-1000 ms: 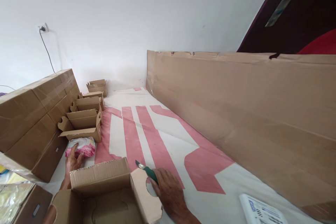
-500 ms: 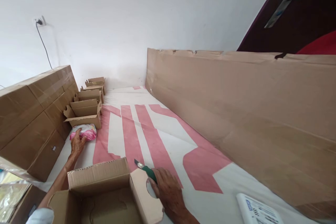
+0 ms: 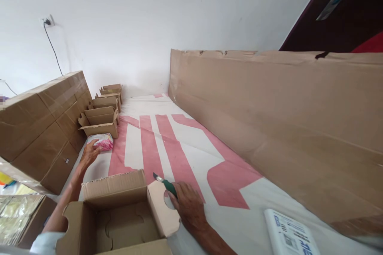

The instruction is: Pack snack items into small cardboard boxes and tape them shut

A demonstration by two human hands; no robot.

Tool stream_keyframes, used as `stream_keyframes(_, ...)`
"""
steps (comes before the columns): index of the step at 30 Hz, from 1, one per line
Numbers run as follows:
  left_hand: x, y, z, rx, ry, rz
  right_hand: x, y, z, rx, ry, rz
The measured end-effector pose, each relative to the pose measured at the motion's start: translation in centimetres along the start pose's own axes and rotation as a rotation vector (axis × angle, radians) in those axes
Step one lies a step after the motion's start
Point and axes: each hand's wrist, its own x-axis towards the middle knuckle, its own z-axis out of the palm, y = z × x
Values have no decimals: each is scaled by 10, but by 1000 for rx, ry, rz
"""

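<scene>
My left hand (image 3: 89,152) reaches forward to a pink and white soft packet (image 3: 101,142) that lies on the sheet, with the fingers closed on its near edge. My right hand (image 3: 187,207) rests on the sheet beside an open cardboard box (image 3: 119,211) and is closed around a green-handled utility knife (image 3: 164,183) whose blade points away from me. The box's side flap with a round cut-out stands against my right fingers.
A row of small open cardboard boxes (image 3: 100,121) runs along large sealed cartons (image 3: 38,123) at the left. A long cardboard sheet (image 3: 269,119) leans upright at the right. A white labelled packet (image 3: 287,235) lies at the lower right on the white and pink sheet (image 3: 167,147).
My left arm has stretched further forward, pushing the pink packet away toward the row of small boxes. The right hand with the knife has stayed beside the box.
</scene>
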Motion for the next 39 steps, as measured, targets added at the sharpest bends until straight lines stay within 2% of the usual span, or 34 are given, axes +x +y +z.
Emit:
stream_keyframes(2,-23,22,-24,-90,-59,-21,1,-1,-1,-8,-9,3)
stream_keyframes(4,-55,49,-52,-161,-118,38,2,-2,-2,-12,-10,3)
stream_keyframes(6,-89,75,-78,-127,-170,71,2,-3,-2,-11,-11,5)
stream_keyframes(8,-121,94,-95,-37,-245,123,3,-4,-1,-12,-12,13)
stream_keyframes(11,-162,103,-99,142,-327,180,5,-5,-1,-13,-11,28)
stream_keyframes(15,-198,100,-74,361,-562,240,7,-7,-1,-29,-17,31)
stream_keyframes(17,-205,100,-59,457,-642,267,7,-7,-2,-30,-19,30)
stream_keyframes(21,-199,104,-48,591,-643,211,9,-7,-2,-35,-12,25)
stream_keyframes(26,-204,108,-46,484,-768,141,10,-8,-4,-49,0,16)
stream_keyframes(31,-225,115,-25,547,-895,190,10,-8,-7,-45,-20,25)
stream_keyframes(35,-223,104,-28,577,-839,277,11,-9,-8,-36,-4,26)
stream_keyframes(39,-185,74,-46,694,-734,269,13,-10,-11,10,11,21)
